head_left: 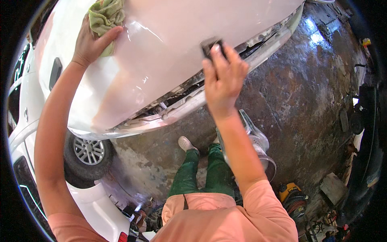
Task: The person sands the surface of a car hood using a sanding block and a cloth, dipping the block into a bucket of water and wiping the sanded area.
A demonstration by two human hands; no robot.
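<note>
Spread in front of me is the wet white hood (169,36) of a car, with pinkish-beige patches on its surface. At the upper left, my left hand (89,46) is closed on a crumpled light green cloth (105,16) resting on the hood. Nearer the hood's front edge, my right hand (223,80) grips a small dark sanding block (209,45) against the paint. Motion blurs the block and the fingers around it, and its underside is hidden.
An open gap (173,97) with exposed metal runs along the car's front. A front wheel (88,152) and a loose white body panel (94,201) are at lower left. Beside my right forearm stands a silver-grey stool-like object (258,141). A yellow-and-black power tool (290,191) lies on the stained floor.
</note>
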